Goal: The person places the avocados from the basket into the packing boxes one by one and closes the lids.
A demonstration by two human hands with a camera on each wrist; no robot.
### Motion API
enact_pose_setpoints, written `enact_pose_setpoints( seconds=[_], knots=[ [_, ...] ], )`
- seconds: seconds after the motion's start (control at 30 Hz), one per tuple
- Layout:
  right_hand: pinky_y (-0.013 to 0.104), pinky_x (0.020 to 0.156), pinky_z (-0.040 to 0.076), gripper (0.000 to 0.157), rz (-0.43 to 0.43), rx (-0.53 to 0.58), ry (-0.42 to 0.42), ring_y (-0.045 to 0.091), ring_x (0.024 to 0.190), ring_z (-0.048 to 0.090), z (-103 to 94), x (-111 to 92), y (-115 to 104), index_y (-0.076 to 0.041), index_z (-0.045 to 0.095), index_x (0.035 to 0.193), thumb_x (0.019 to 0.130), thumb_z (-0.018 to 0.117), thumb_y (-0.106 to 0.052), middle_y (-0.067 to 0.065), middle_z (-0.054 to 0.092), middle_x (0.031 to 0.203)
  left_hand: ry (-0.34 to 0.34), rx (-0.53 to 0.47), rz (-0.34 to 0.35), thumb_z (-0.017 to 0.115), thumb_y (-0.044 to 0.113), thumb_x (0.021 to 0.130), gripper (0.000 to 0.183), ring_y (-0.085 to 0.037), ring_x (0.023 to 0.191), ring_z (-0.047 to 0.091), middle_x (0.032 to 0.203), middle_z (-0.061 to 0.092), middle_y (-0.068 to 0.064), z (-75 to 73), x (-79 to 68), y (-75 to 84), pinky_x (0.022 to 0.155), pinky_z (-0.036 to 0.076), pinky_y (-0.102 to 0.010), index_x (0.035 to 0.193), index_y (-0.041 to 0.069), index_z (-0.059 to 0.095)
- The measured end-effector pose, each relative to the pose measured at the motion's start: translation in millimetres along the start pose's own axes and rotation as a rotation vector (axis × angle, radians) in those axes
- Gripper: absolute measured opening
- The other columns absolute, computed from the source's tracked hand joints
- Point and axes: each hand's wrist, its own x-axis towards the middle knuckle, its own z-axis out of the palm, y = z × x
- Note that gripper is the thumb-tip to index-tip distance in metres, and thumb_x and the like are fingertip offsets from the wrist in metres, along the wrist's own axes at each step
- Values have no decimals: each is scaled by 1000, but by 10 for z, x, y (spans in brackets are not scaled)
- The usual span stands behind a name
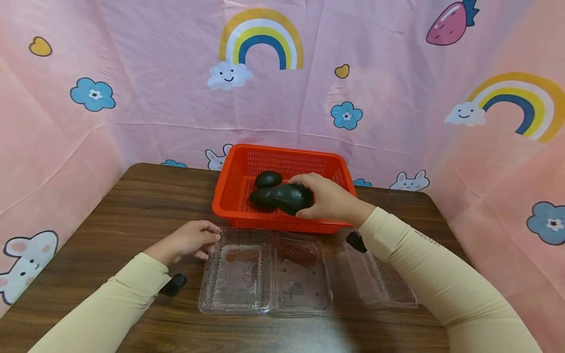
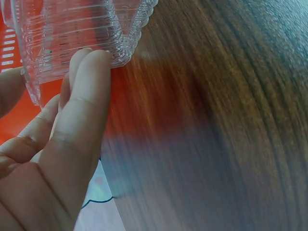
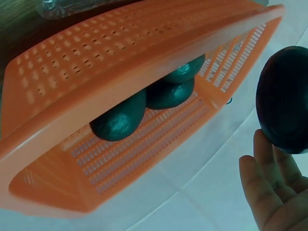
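Note:
My right hand (image 1: 324, 198) grips a dark green avocado (image 1: 291, 198) over the front part of the red plastic basket (image 1: 282, 220). In the right wrist view the same avocado (image 3: 284, 98) sits above the fingertips, apart from the basket. More avocados (image 1: 268, 179) lie on the basket floor. With thumb and fingers on either side of its rim, my left hand (image 1: 190, 240) pinches the back left corner of a clear plastic clamshell container (image 1: 238, 304). Its lid (image 1: 304, 294) lies folded out to the right. The left wrist view shows the container's ribbed wall (image 2: 72, 57) against the fingers.
Another clear plastic container (image 1: 384, 284) lies on the right of the brown wooden table (image 1: 132, 215), partly behind my right forearm. A pink patterned cloth (image 1: 176, 88) hangs behind the table and along both sides. The basket stands at the table's back.

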Motion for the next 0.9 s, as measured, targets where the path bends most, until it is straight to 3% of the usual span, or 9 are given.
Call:
enact_pose_setpoints(
  seconds=[0.6,0.9],
  knots=[
    [41,92,50,65,-29,-54,5,21,116,49,195,-3,-256,-19,51,135,78,80,-24,5,50,132,0,-10,-3,49,11,99,34,-20,81,59,105,58,-18,-2,11,-19,67,57,-35,125,-12,49],
    [40,91,51,65,-44,-91,-13,20,109,54,293,-23,-420,-21,51,134,77,80,-24,5,51,130,-7,-30,12,49,10,99,35,-18,79,59,103,57,-18,-5,27,-49,67,57,-34,126,-13,48]
  ],
)
